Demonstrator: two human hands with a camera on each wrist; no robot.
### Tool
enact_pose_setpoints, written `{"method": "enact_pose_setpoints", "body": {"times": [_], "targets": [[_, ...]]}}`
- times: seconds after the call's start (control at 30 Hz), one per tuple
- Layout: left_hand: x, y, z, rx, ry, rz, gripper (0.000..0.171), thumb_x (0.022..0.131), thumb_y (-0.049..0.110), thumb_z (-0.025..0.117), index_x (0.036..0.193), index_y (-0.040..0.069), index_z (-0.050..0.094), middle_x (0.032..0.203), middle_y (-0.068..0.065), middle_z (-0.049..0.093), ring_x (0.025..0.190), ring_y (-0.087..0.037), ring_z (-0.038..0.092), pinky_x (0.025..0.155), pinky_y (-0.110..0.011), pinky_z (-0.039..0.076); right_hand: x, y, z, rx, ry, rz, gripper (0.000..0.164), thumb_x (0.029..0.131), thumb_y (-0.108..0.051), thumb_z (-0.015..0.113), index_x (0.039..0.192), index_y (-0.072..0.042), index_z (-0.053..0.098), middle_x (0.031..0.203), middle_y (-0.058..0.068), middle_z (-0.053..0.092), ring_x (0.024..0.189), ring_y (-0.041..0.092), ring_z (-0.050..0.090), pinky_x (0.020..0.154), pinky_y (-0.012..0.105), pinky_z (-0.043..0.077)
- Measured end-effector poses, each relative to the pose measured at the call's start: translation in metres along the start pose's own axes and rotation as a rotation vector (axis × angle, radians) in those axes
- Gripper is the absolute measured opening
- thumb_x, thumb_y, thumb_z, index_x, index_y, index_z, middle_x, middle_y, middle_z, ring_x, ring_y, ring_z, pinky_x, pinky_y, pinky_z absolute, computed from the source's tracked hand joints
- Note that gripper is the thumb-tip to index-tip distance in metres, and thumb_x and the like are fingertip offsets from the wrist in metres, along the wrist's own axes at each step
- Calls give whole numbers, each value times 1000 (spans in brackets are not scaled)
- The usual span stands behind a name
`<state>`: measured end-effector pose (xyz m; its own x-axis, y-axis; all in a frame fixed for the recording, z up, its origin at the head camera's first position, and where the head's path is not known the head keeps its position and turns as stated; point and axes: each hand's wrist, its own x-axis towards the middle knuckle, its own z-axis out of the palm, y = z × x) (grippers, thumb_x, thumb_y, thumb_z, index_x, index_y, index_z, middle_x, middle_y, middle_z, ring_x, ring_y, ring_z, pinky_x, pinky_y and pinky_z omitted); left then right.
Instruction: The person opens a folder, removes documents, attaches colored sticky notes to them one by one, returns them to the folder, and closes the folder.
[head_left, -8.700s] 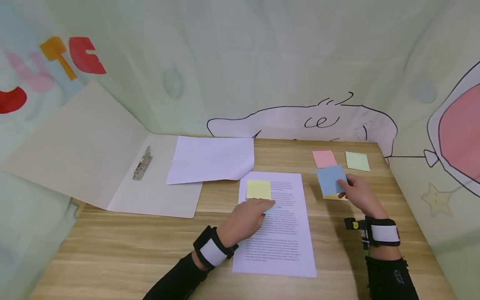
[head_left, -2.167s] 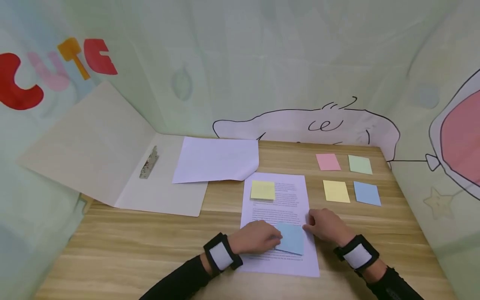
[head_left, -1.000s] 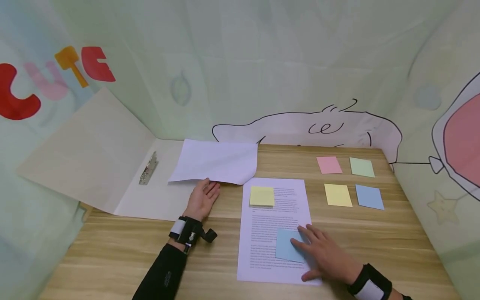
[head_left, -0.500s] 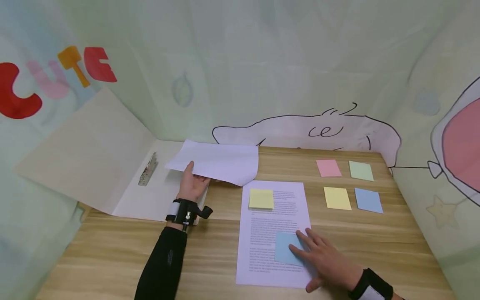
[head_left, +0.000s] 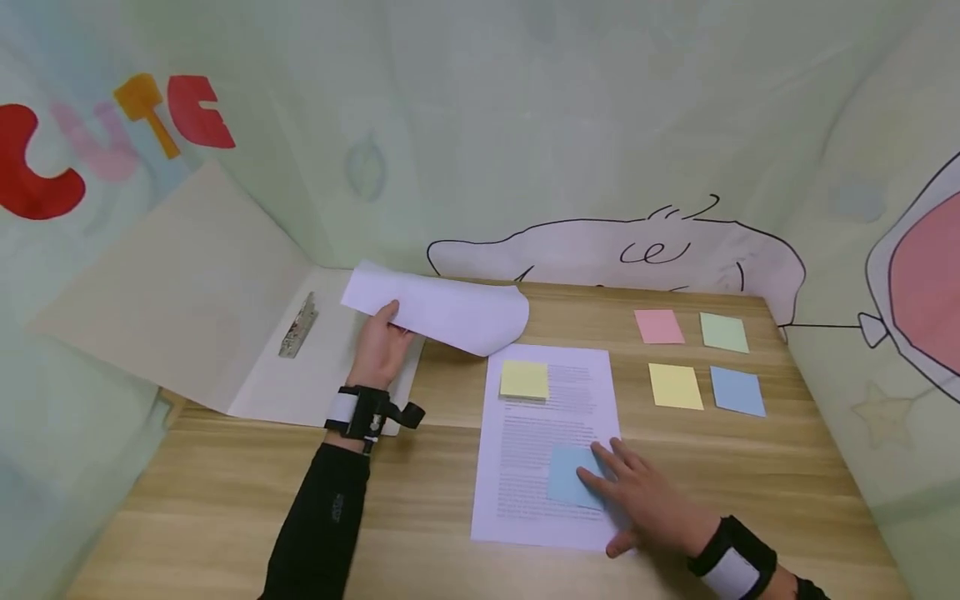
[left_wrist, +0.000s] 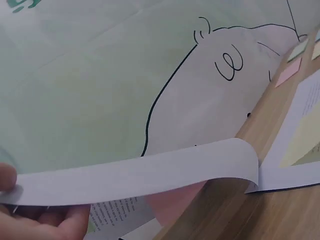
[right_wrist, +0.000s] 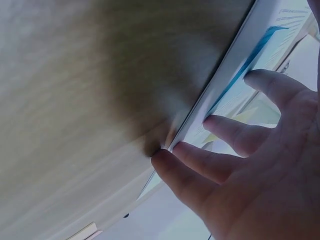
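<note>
My left hand (head_left: 378,350) pinches the near edge of a white sheet (head_left: 450,312), thumb on top and fingers beneath. That edge is raised, and the sheet curls down at its right end. Below it, the left wrist view shows printed text and a pink patch (left_wrist: 175,202). My right hand (head_left: 652,508) lies with spread fingers over the right edge of a printed page (head_left: 517,433), fingertips on a blue sticky note (head_left: 570,475). Part of that note is hidden by the fingers. Higher on the page sits a yellow sticky note (head_left: 525,379).
An open folder (head_left: 292,392) with a metal clip (head_left: 298,325) lies at the left, its cover leaning up against the wall. Toward the back right are pink (head_left: 659,327), green (head_left: 723,332), yellow (head_left: 676,386) and blue sticky notes (head_left: 737,391).
My left hand has left the printed page, gripped the white sheet and lifted its edge. My right hand earlier laid a blue note down at the right, then spread over the page's blue note.
</note>
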<state>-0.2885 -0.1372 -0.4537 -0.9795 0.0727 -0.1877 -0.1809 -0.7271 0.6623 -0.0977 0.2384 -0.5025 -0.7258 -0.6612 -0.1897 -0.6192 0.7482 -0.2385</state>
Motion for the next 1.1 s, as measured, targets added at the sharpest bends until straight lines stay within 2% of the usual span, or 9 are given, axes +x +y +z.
{"method": "enact_pose_setpoints", "body": {"times": [0.17, 0.3, 0.4, 0.53, 0.67, 0.8, 0.97, 1.0, 1.1], "targets": [[-13, -3, 14, 289, -52, 147, 19, 100, 8, 43, 118, 2, 45, 114, -7, 51, 105, -15, 52, 90, -29, 43, 2, 5, -5, 40, 12, 13, 96, 63, -67, 68, 138, -10, 49, 146, 25, 31, 129, 54, 25, 98, 63, 29], [-22, -5, 18, 583, -99, 238, 25, 97, 9, 53, 118, -4, 50, 110, -5, 59, 99, -11, 57, 88, -27, 45, 4, 7, -7, 41, 38, 24, 93, 65, -64, 70, 138, -10, 50, 146, 25, 31, 130, 53, 26, 98, 61, 31], [-29, -8, 20, 762, -146, 244, 33, 95, 15, 57, 121, -4, 50, 112, -6, 60, 100, -10, 56, 88, -26, 43, 5, 7, -8, 52, 50, 33, 93, 65, -64, 70, 137, -8, 50, 146, 26, 32, 129, 53, 27, 98, 61, 31], [-40, -10, 23, 934, -259, 223, 34, 97, 21, 55, 122, -1, 53, 119, -11, 59, 103, -13, 53, 88, -30, 41, 7, 9, -8, 64, 61, 44, 93, 66, -64, 69, 137, -7, 50, 145, 26, 32, 130, 53, 27, 99, 61, 29], [-46, -12, 27, 1049, -382, 213, 35, 97, 25, 54, 120, -2, 57, 121, -15, 60, 102, -19, 55, 83, -35, 43, 10, 10, -10, 63, 68, 52, 91, 68, -63, 70, 137, -7, 50, 145, 26, 32, 130, 53, 27, 99, 62, 29], [-51, -15, 30, 1157, -429, 210, 36, 97, 26, 55, 118, -2, 61, 118, -15, 62, 97, -24, 57, 73, -33, 43, 13, 10, -11, 39, 76, 56, 90, 67, -59, 73, 136, -6, 50, 144, 26, 33, 130, 52, 27, 99, 61, 30], [-57, -22, 34, 1243, -484, 223, 35, 96, 26, 56, 119, 0, 63, 116, -12, 64, 98, -18, 59, 76, -28, 46, 18, 11, -13, 20, 96, 45, 90, 66, -56, 75, 135, -4, 51, 142, 28, 35, 128, 53, 29, 97, 60, 33], [-58, -24, 35, 1255, -506, 222, 35, 97, 26, 56, 118, 0, 63, 111, -11, 65, 93, -15, 59, 74, -28, 47, 19, 11, -13, 21, 95, 44, 90, 66, -56, 75, 135, -4, 51, 142, 28, 35, 128, 53, 29, 96, 61, 34], [-59, -29, 36, 1286, -567, 210, 34, 97, 25, 55, 120, 1, 63, 110, -8, 64, 80, -7, 54, 64, -24, 44, 22, 13, -12, 14, 101, 42, 90, 66, -56, 76, 135, -3, 51, 142, 29, 35, 127, 54, 30, 92, 62, 36]]}}
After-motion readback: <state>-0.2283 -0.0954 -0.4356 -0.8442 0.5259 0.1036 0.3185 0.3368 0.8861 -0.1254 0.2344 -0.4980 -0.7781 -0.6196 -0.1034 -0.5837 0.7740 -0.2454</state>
